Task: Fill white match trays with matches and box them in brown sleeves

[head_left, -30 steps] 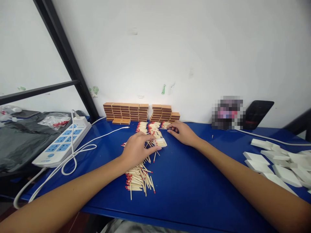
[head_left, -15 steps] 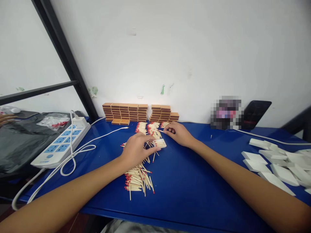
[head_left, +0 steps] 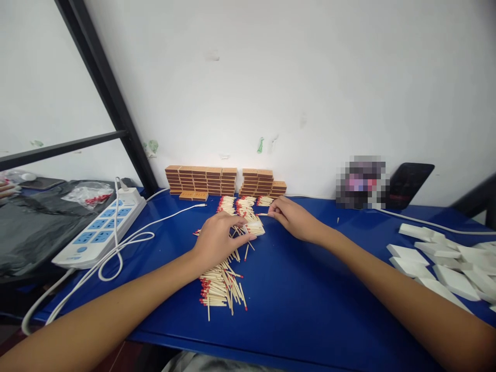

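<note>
A small white matchbox tray, filled with matches laid side by side, sits on the blue tabletop near its middle, just in front of a spread of red-tipped matches. The left hand holds the tray by its left end, thumb and fingers closed on it. The right hand lies just right of the tray, its fingertips pinched together on a single match that points toward the tray.

Under and in front of the left hand a loose pile of matches runs toward the near edge. Against the wall behind stand stacked brown matchboxes. To the left lie a white power strip and its looped cable, with a dark plastic bag beyond. At the far right lies a heap of empty white trays, well apart from both hands.
</note>
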